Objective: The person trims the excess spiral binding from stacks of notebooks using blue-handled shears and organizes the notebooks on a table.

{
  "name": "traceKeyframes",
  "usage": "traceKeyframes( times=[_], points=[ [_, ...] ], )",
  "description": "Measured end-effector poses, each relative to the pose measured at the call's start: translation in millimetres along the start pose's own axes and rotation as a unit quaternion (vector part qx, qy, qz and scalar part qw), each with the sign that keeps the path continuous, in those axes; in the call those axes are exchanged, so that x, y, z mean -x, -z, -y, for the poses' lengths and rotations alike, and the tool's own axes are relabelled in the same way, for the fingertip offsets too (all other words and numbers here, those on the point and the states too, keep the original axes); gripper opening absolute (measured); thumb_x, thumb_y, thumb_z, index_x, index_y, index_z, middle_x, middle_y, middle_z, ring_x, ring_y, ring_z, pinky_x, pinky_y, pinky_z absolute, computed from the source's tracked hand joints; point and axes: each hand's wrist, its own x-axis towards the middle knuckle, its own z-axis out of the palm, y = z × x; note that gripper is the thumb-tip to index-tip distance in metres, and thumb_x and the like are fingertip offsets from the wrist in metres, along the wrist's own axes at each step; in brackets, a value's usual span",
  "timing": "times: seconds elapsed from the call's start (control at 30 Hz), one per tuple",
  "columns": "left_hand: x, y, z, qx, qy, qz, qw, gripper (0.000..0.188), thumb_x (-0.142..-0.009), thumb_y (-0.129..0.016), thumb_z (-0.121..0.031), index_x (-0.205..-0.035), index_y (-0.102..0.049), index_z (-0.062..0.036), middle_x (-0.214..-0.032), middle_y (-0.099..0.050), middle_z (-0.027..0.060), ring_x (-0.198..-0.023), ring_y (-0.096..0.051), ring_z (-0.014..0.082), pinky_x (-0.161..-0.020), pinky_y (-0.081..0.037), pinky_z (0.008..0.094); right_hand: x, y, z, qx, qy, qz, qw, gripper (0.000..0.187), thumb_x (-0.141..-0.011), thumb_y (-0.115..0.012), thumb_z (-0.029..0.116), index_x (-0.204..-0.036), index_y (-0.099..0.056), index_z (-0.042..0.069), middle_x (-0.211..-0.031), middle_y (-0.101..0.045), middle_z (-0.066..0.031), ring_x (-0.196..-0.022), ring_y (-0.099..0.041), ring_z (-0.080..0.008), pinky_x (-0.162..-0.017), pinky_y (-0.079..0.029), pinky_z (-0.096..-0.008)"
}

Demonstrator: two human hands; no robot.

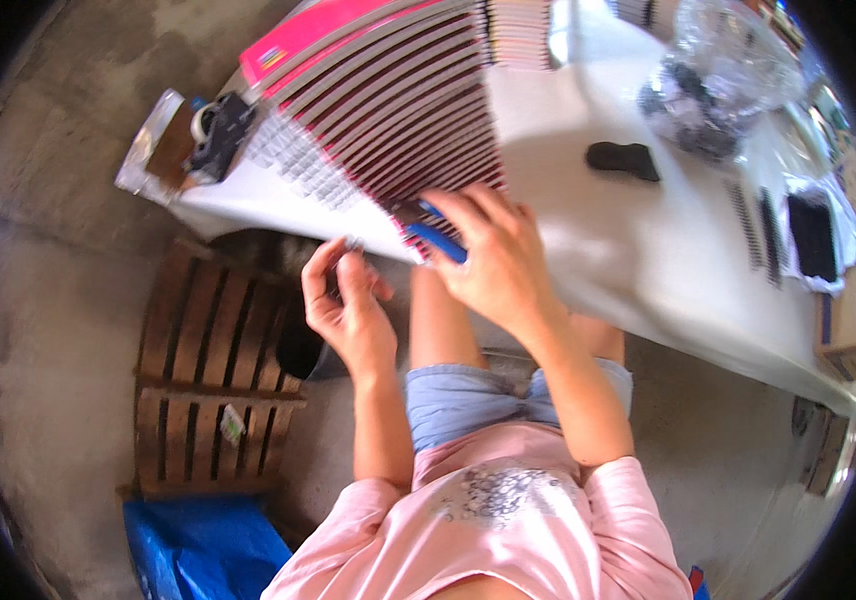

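Note:
My right hand [503, 260] is closed around blue-handled pliers [436, 241]. Their dark jaws are at the near edge of a long, fanned row of notebooks [398, 110] with pink covers and dark bands between them. To its left, my left hand [353, 315] is held off the table's front edge, thumb and fingertips pinched together. A tiny greyish bit shows at those fingertips, too small to name. Pale coil-like rows [293, 160] run along the left side of the notebooks.
A tape dispenser [220, 135] sits in an open box on the white-covered table [588, 220]. Rightward lie a black object [623, 160], a clear plastic bag [713, 80] and black coils [770, 235]. Below left are a wooden pallet [208, 330], a dark bin [308, 345] and blue sheeting [203, 550].

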Motion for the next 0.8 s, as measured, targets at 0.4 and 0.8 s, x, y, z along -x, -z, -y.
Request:
traceKeyframes(
  times=[0.4,0.8],
  points=[
    [15,-156,2,0.399,0.582,0.183,0.685,0.02,-0.093,-0.05,-0.012,-0.11,-0.054,-0.0023,-0.094,-0.057,0.0106,-0.084,-0.057,0.0166,-0.063,-0.053,0.0197,139,137,-169,0.244,-0.211,-0.14,0.936,0.044,-0.07,-0.07,0.02,-0.112,-0.061,0.013,-0.101,-0.058,-0.006,-0.098,-0.054,-0.0251,-0.087,-0.036,-0.0422],
    [-72,-467,-53,0.197,0.298,0.318,0.878,0.059,-0.087,-0.043,-0.049,-0.13,-0.032,-0.0108,-0.132,-0.034,0.0106,-0.124,-0.03,0.0294,-0.098,-0.021,0.0573,150,147,-183,0.301,-0.184,-0.205,0.913,0.05,-0.063,-0.072,0.02,-0.112,-0.06,0.019,-0.098,-0.056,0.0003,-0.094,-0.054,-0.0183,-0.086,-0.036,-0.0391]
  ],
)
